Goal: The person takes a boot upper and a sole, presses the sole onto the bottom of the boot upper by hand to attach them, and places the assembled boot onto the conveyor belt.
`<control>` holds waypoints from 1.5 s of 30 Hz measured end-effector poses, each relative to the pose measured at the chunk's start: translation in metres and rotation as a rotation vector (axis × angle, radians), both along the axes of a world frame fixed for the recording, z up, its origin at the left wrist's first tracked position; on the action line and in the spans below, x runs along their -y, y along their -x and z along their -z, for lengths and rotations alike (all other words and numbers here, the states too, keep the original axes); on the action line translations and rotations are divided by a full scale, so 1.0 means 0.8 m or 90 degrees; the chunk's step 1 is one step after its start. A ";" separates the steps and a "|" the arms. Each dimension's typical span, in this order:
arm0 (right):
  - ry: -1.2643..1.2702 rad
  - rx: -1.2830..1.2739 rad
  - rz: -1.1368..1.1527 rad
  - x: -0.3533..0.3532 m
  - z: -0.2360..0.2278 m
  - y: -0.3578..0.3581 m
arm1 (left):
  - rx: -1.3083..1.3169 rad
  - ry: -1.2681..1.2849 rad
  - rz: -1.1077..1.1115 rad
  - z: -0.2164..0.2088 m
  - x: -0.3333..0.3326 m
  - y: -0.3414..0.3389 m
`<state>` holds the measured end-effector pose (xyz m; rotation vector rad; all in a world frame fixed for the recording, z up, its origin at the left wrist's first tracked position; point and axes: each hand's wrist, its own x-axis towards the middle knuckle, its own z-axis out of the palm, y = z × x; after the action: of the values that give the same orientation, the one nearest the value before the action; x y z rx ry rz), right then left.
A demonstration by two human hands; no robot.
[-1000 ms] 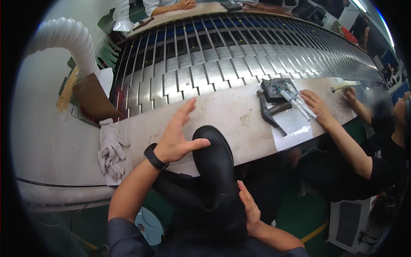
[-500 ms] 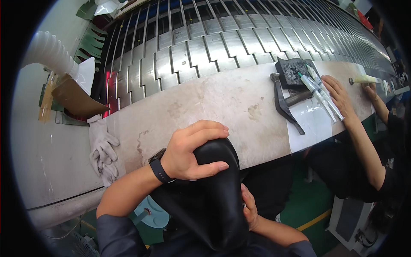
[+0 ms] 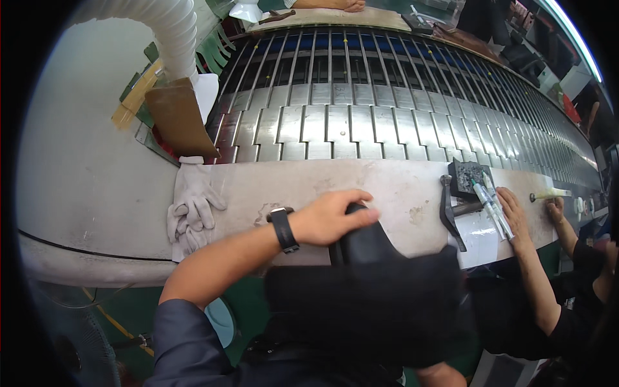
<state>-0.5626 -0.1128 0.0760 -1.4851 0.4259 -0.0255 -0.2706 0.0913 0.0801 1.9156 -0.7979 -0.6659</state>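
Observation:
A black leather boot [image 3: 364, 248] stretches from the worktable's near edge back over my lap, its wide shaft smeared by motion. My left hand [image 3: 336, 216], with a dark watch band on the wrist, is closed over the far end of the boot, thumb on one side and fingers on the other. Of my right arm only a piece of bare skin shows at the lower edge, beneath the shaft. The boot hides the right hand and its fingers.
Pale work gloves [image 3: 193, 209] lie on the worktable [image 3: 290, 187] at left. A hammer [image 3: 449, 213], a dark block [image 3: 465, 177] and syringes [image 3: 493, 209] lie at right, beside a co-worker's hand [image 3: 514, 216]. Metal slats [image 3: 348, 122] run behind; a white hose [image 3: 174, 39] hangs far left.
The boot has swung so that its shaft now lies across to the right, covering my right hand. My left hand keeps hold of its far end. The view has tilted up.

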 end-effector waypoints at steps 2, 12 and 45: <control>-0.138 0.117 0.029 0.040 -0.022 -0.034 | -0.121 0.133 -0.127 0.000 -0.029 -0.024; 0.143 0.247 0.228 0.164 -0.039 -0.452 | 0.402 0.006 -0.325 0.035 -0.115 0.116; 0.309 0.252 0.061 0.008 0.059 -0.207 | 0.606 0.039 -0.341 0.068 -0.097 0.136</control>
<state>-0.3968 -0.1190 0.0291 -1.8809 0.1710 -0.5222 -0.3794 0.1689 0.0260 2.2317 -0.7701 0.6469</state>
